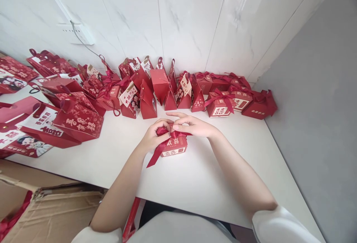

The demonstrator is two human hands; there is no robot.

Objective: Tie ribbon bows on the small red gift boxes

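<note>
A small red gift box (176, 147) with gold characters on a white label sits on the white table (195, 183) in front of me. A red ribbon (156, 154) runs over its top and trails off toward the lower left. My left hand (154, 133) is closed on the ribbon at the box's top left. My right hand (190, 124) pinches the ribbon on top of the box, with its index finger stretched out to the left.
Many red gift boxes and bags (156, 87) stand in a row along the marble wall, from far left to a dark red box (260, 105) at the right. Larger red bags (75, 118) lie at the left. A cardboard box (50, 213) sits below the table's left edge. A grey wall (320, 105) borders the right.
</note>
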